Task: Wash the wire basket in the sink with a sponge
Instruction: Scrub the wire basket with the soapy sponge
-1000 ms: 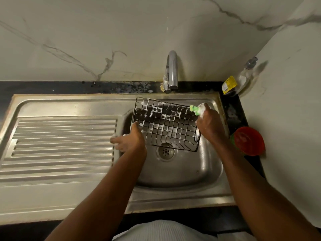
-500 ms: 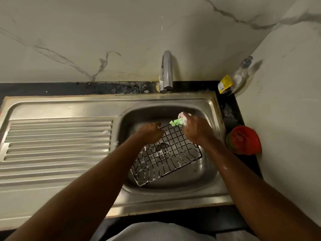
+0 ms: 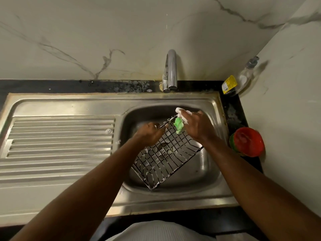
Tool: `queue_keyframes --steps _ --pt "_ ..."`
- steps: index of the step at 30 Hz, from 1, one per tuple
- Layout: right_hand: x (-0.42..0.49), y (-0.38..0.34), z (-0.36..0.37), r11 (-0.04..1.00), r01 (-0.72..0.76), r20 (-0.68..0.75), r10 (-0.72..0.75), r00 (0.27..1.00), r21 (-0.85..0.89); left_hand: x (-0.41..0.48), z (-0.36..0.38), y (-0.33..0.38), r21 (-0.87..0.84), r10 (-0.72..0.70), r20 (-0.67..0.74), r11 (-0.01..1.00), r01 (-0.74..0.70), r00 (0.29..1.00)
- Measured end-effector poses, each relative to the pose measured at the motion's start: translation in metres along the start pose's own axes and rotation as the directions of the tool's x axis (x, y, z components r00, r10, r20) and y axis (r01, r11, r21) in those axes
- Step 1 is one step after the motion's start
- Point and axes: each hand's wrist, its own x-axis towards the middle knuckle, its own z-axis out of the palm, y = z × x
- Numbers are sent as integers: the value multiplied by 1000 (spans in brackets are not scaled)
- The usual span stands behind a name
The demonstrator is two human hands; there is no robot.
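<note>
Wire basket: soapy, tilted in the sink basin, below both your hands. Your left hand gripped its top rim. Your right hand, just beside, held the foamy green sponge against that rim.

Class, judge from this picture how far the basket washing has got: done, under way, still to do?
Done: suds cling low on the wire basket. In hand: the left hand grips its top edge while the right hand holds the green sponge there. Left: rinsing; no stream shows from the tap.
</note>
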Motion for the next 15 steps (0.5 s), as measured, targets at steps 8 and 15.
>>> queue_keyframes --steps 8,15 --pt "-25 7 12 994 -83 -25 81 996 -67 4 5 -20 -207 -81 -17 975 75 997" --pt "-33 0 21 964 -264 -121 260 958 -17 9 6 -14 -224 -94 11 970 94 996"
